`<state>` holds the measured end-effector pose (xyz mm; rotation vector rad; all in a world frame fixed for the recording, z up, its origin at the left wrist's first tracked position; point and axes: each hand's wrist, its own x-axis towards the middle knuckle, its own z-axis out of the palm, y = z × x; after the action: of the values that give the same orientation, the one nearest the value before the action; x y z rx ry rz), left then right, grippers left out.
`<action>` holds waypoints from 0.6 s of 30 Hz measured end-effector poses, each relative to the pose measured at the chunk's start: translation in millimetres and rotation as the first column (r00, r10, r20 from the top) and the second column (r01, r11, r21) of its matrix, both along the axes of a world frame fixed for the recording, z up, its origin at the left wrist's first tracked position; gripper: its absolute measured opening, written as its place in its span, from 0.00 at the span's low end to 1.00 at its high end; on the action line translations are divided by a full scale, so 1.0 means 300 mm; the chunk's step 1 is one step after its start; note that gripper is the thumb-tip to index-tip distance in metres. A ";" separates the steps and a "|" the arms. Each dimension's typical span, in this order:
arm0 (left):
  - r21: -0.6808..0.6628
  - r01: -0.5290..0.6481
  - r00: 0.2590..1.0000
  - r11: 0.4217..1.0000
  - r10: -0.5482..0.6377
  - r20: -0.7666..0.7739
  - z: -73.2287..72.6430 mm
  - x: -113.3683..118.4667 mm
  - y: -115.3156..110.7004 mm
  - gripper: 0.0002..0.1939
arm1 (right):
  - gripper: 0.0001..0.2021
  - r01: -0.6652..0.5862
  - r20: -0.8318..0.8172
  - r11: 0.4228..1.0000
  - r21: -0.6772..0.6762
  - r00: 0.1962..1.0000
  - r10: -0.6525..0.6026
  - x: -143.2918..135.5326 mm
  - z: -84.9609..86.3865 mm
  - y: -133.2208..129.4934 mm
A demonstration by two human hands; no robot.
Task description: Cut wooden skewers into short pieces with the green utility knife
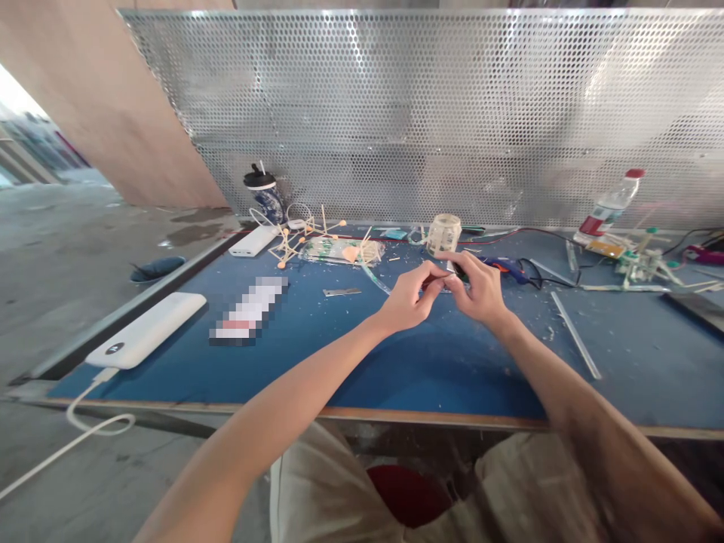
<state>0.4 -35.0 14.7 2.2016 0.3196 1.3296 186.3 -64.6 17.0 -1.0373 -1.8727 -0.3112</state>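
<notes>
My left hand (415, 298) and my right hand (478, 285) meet above the blue table, fingertips almost touching. Both are closed in a pinch. Between the left fingers a small dark reddish piece shows in part; its kind is hidden. A short silvery, blade-like sliver (451, 266) stands up by the right fingertips, and the rest of what that hand grips is covered. Just behind the hands is a translucent jar (444, 232). To the right of my right hand lies a blue glue gun (507, 268) with a dark cord. A loose metal blade (342, 292) rests left of my left hand.
Stick models with orange joints (286, 243) and a plastic packet of sticks (331, 250) lie at the back. A white power bank (148, 330), a tumbler (265, 192), a tilted bottle (609, 207) and clear glue sticks (575, 335) lie around. Perforated metal (396, 113) closes the back edge.
</notes>
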 end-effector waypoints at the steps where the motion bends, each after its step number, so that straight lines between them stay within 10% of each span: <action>1: -0.003 0.003 1.000 1.000 -0.003 -0.001 0.001 0.001 -0.001 0.08 | 0.19 0.000 0.006 1.000 0.000 1.000 0.000 0.002 -0.001 0.000; 18: -0.063 0.041 0.998 0.997 -0.044 -0.052 0.004 0.000 -0.002 0.08 | 0.19 0.025 0.031 0.999 0.027 0.999 -0.025 0.005 -0.008 0.006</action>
<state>0.4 -35.5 15.8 2.1824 0.3281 1.2243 187.6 -62.6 14.7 -1.0438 -1.8795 -0.3678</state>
